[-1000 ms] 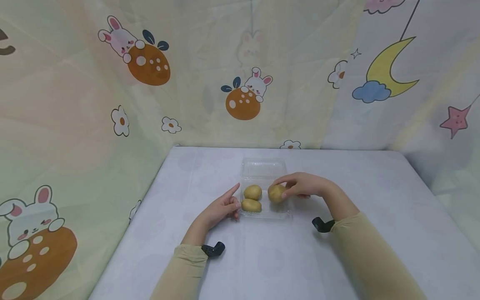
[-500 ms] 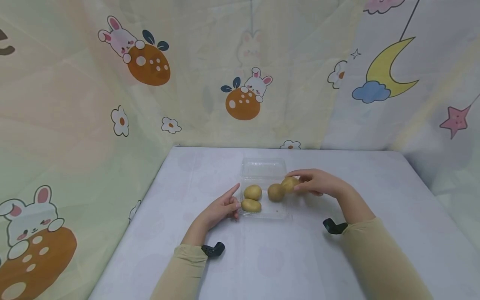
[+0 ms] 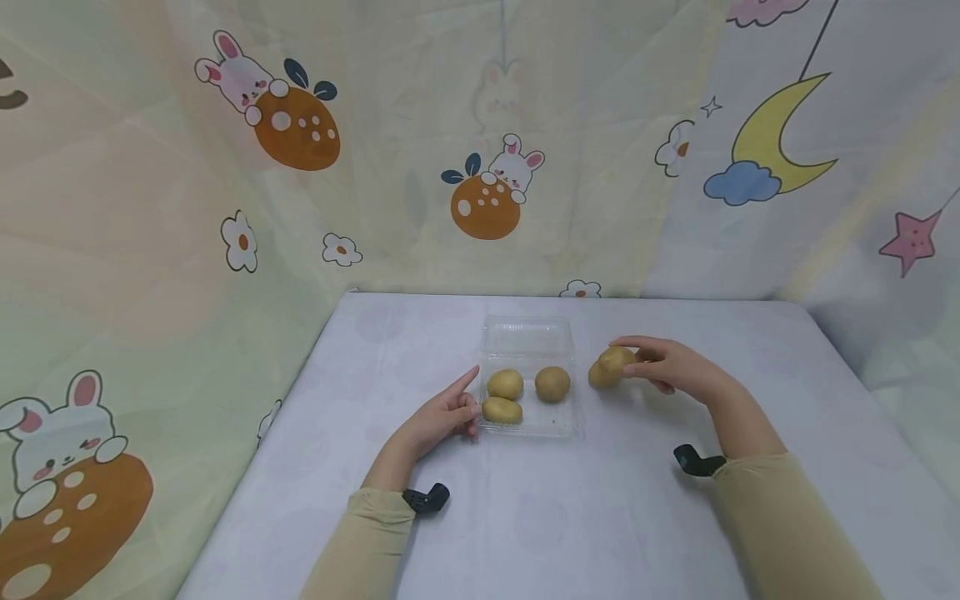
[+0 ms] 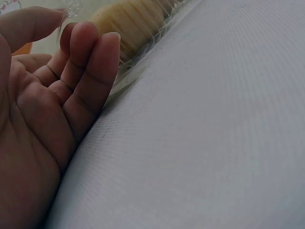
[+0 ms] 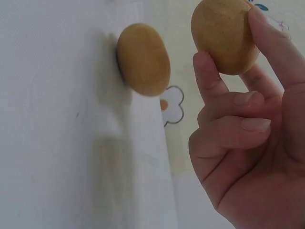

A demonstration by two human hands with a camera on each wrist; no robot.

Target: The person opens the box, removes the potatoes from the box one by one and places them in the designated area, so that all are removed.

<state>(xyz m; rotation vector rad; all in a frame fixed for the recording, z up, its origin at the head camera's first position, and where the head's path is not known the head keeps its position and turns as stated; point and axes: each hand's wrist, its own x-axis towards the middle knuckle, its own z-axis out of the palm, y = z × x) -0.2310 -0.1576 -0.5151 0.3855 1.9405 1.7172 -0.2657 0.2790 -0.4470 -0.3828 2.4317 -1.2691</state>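
My right hand (image 3: 678, 367) pinches a yellow-brown potato (image 3: 618, 358) between thumb and fingertips, while its other fingers curl inward. Beneath and left of it, a second potato (image 3: 602, 377) lies on the tabletop, shown apart from the held one in the right wrist view. An opened clear plastic box (image 3: 536, 427) contains two yellow potatoes, one behind (image 3: 506, 384) and one in front (image 3: 502, 410), plus a rounder, browner one (image 3: 552, 384) on the right. With index finger extended, my left hand (image 3: 441, 417) pinches the box's left rim between thumb and curled fingers.
The box's transparent lid (image 3: 527, 336) lies folded back behind it. A white cloth covers the table (image 3: 525, 517), and patterned curtains (image 3: 405, 150) rise around its back and sides. Each wrist wears a small black camera mount, left (image 3: 427, 499) and right (image 3: 697, 461).
My right hand has moved right from above the box with a potato, leaving the browner one inside. Another potato now shows beside the held one. The left hand stays put.
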